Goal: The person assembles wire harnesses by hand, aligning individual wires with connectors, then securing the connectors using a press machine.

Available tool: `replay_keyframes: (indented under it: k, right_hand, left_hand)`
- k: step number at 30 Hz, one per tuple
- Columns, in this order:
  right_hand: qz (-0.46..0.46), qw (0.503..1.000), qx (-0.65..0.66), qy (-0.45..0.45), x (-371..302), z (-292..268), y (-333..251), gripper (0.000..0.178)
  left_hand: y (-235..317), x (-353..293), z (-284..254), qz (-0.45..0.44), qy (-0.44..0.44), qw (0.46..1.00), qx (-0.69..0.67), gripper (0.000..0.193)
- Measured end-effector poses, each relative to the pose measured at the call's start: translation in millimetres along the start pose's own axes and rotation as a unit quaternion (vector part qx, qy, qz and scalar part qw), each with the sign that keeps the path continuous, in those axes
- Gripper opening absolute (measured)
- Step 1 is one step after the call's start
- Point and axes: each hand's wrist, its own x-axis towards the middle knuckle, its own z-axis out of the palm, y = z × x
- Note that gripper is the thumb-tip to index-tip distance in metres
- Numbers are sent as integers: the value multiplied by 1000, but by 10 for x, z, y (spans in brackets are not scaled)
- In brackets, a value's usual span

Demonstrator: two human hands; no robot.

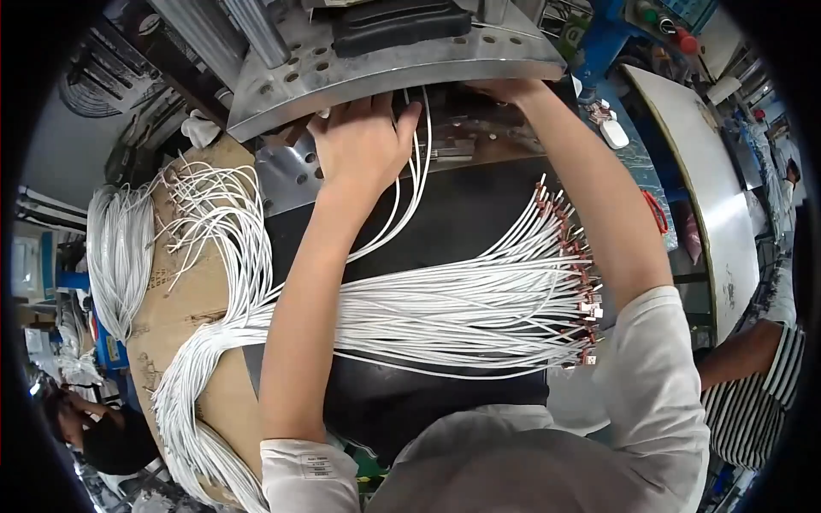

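Observation:
My left hand [363, 141] reaches under the front edge of a thick metal plate [410, 79] of a machine. Its fingers stretch forward with the thumb set apart, and the fingertips are hidden under the plate. A few white cables [419, 171] run up beside the thumb into the gap below the plate. My right hand [510, 89] is in the same gap farther right; its fingers are hidden, so what it touches does not show. Beneath my forearms lies a large bundle of white cables [445, 308] with connectors [588, 312] at its right end.
The bundle rests on a black mat [479, 192] and brown cardboard [231, 385]. Coiled white cables [124, 256] hang at the left. Steel posts [256, 30] rise behind the plate. A white board [693, 171] stands at the right, near another person's arm [744, 355].

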Motion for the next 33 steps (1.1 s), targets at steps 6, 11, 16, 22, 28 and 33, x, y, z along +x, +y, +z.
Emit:
replay_keyframes:
  k: [6,11,16,22,28,33]
  right_hand:
    - [-77,981,103,-144,-1445,-27,-985,48]
    - [-50,602,518,-606,-3590,254,-912,47]
    - [491,713,495,77,-5046,1048,-538,46]
    - [330,733,554,217,-4917,2174,109,44]
    - [322,570,721,227,-4510,1772,-366,69]
    - [364,570,706,208,-4471,1761,-388,62]
  left_hand:
    - [44,-628,-929,-119,-75,921,-362,36]
    - [-189,-2864,-1805,-180,-287,312,-887,48]
    - [134,-3883,-1577,-558,-168,442,-682,63]
    - [-36,-3980,-902,-497,-154,698,-491,70]
    - [133,-3814,-1038,-556,-127,569,-592,69]
    - [-31,-3807,-1136,-553,-180,604,-545,70]
